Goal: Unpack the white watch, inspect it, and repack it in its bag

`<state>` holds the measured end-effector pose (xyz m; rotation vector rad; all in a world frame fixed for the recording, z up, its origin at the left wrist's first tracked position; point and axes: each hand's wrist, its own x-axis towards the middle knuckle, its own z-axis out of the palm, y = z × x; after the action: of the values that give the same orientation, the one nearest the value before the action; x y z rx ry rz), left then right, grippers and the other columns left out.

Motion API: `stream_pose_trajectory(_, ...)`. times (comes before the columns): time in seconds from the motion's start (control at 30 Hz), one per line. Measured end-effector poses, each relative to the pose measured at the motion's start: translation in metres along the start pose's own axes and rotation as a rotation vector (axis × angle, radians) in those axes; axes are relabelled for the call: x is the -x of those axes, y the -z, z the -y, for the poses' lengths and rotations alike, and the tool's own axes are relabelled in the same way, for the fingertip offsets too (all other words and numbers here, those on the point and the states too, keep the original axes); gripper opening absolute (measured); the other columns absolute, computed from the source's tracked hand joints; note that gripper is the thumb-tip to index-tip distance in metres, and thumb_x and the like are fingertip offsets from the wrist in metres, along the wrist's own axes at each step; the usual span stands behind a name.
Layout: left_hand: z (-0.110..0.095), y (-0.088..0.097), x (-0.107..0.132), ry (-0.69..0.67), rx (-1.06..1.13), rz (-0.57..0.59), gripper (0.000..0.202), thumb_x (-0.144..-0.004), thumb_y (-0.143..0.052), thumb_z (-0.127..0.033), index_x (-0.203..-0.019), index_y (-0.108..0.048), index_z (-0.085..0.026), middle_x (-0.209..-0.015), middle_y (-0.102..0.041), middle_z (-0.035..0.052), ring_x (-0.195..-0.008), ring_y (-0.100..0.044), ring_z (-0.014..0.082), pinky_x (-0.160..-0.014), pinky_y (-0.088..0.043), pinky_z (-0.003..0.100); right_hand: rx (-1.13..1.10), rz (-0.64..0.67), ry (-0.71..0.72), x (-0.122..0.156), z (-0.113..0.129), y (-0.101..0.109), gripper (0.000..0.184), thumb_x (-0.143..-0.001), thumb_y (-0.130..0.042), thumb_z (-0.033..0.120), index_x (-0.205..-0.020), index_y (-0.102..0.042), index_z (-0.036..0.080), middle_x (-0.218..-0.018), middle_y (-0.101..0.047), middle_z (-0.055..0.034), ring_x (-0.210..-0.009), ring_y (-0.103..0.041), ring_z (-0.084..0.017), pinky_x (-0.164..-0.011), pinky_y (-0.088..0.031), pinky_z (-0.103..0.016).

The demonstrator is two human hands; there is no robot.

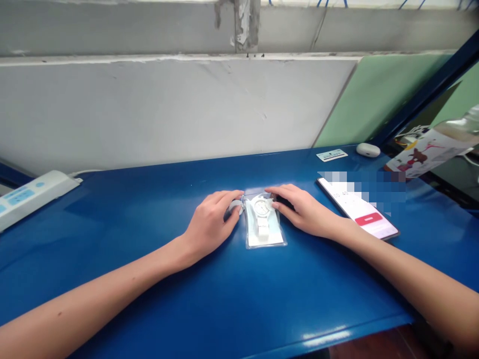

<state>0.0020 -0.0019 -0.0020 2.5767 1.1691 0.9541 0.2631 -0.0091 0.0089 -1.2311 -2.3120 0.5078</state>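
Observation:
A white wristwatch (pixel 262 212) lies inside a clear plastic pouch (pixel 264 238) on the blue table (pixel 232 299). My left hand (pixel 211 222) rests at the pouch's upper left corner, fingers curled and pinching its edge. My right hand (pixel 303 209) lies on the upper right corner, thumb and fingers pressed on the pouch edge. Both forearms stretch across the table towards the pouch.
A smartphone (pixel 361 212) with a lit screen lies right of my right hand. Behind it are a small card (pixel 332 155) and a white earbud case (pixel 368 149). A white power strip (pixel 32 195) sits at the far left. A printed bag (pixel 430 149) is at the right.

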Motion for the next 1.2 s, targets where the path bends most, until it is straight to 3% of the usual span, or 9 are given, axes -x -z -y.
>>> stream_pose_trajectory(0.13, -0.004, 0.001, -0.001, 0.019, -0.059, -0.013, 0.02, -0.096, -0.052, -0.024, -0.109, -0.065, -0.016, -0.109, -0.073, 0.0111, -0.104, -0.067, 0.0276, -0.091, -0.056, 0.047, -0.012, -0.007, -0.007, 0.0, 0.001, 0.001, 0.039, -0.1, -0.046, 0.03, -0.134, -0.056, 0.015, -0.131, -0.065, -0.0148, -0.122, -0.059, -0.028, -0.103, -0.05, -0.048)
stream_pose_trajectory(0.2, -0.006, 0.003, -0.002, 0.034, -0.065, 0.015, 0.026, -0.095, -0.053, -0.029, -0.115, -0.063, -0.015, -0.121, -0.068, 0.0148, -0.114, -0.063, 0.0301, -0.096, -0.053, 0.049, -0.005, -0.006, -0.006, 0.0, 0.001, 0.001, 0.039, -0.1, -0.046, 0.03, -0.135, -0.056, 0.016, -0.131, -0.065, -0.0148, -0.123, -0.059, -0.028, -0.104, -0.049, -0.048)
stream_pose_trajectory(0.3, -0.009, 0.005, -0.002, -0.005, -0.029, 0.162, 0.054, -0.091, -0.058, -0.041, -0.136, -0.05, -0.011, -0.148, -0.046, 0.0223, -0.137, -0.045, 0.0353, -0.108, -0.045, 0.051, 0.02, 0.001, 0.002, 0.0, 0.002, 0.001, 0.039, -0.101, -0.043, 0.03, -0.136, -0.054, 0.017, -0.132, -0.063, -0.0152, -0.125, -0.058, -0.029, -0.105, -0.048, -0.049)
stream_pose_trajectory(0.37, -0.009, 0.006, -0.002, -0.058, -0.018, 0.262, 0.075, -0.086, -0.063, -0.05, -0.145, -0.038, -0.009, -0.154, -0.038, 0.0244, -0.143, -0.037, 0.038, -0.113, -0.038, 0.055, 0.039, 0.008, 0.009, 0.001, 0.003, 0.002, 0.04, -0.102, -0.04, 0.033, -0.137, -0.053, 0.019, -0.135, -0.06, -0.0155, -0.126, -0.057, -0.029, -0.106, -0.048, -0.05)
stream_pose_trajectory(0.47, -0.009, 0.005, -0.003, -0.056, -0.037, 0.317, 0.084, -0.083, -0.065, -0.057, -0.147, -0.036, -0.01, -0.15, -0.046, 0.0235, -0.141, -0.04, 0.0394, -0.115, -0.033, 0.058, 0.099, 0.061, 0.046, 0.003, 0.005, 0.008, 0.05, -0.101, -0.042, 0.043, -0.143, -0.048, 0.017, -0.143, -0.054, -0.0182, -0.132, -0.052, -0.033, -0.108, -0.045, -0.053)
stream_pose_trajectory(0.7, -0.008, 0.002, -0.004, -0.005, -0.061, 0.3, 0.082, -0.082, -0.064, -0.063, -0.141, -0.044, -0.009, -0.146, -0.05, 0.0239, -0.138, -0.043, 0.0408, -0.113, -0.036, 0.058, 0.213, 0.257, 0.102, 0.006, 0.002, 0.019, 0.093, -0.088, -0.055, 0.066, -0.155, -0.029, 0.008, -0.158, -0.035, -0.0231, -0.144, -0.037, -0.038, -0.113, -0.039, -0.055)
stream_pose_trajectory(0.97, -0.008, 0.001, -0.002, 0.008, -0.103, 0.328, 0.09, -0.081, -0.06, -0.071, -0.143, -0.043, -0.008, -0.148, -0.047, 0.0247, -0.141, -0.039, 0.0407, -0.114, -0.035, 0.058, 0.167, 0.276, 0.034, 0.006, -0.006, 0.016, 0.099, -0.085, -0.059, 0.067, -0.157, -0.026, 0.008, -0.16, -0.03, -0.0247, -0.147, -0.031, -0.04, -0.115, -0.035, -0.058)
stream_pose_trajectory(1.13, -0.008, 0.003, -0.003, -0.017, -0.081, 0.331, 0.096, -0.078, -0.063, -0.071, -0.145, -0.04, -0.007, -0.151, -0.042, 0.0265, -0.141, -0.039, 0.0411, -0.114, -0.035, 0.057, 0.185, 0.299, 0.074, 0.007, -0.012, 0.014, 0.111, -0.077, -0.063, 0.073, -0.159, -0.018, 0.013, -0.165, -0.016, -0.0209, -0.151, -0.014, -0.041, -0.118, -0.023, -0.063)
stream_pose_trajectory(1.2, -0.009, 0.003, -0.004, -0.021, -0.065, 0.338, 0.096, -0.078, -0.064, -0.071, -0.145, -0.04, -0.008, -0.151, -0.043, 0.0264, -0.14, -0.04, 0.0415, -0.113, -0.035, 0.058, 0.178, 0.32, 0.05, 0.007, -0.013, 0.013, 0.114, -0.076, -0.063, 0.074, -0.16, -0.015, 0.013, -0.165, -0.014, -0.021, -0.151, -0.013, -0.042, -0.118, -0.024, -0.062)
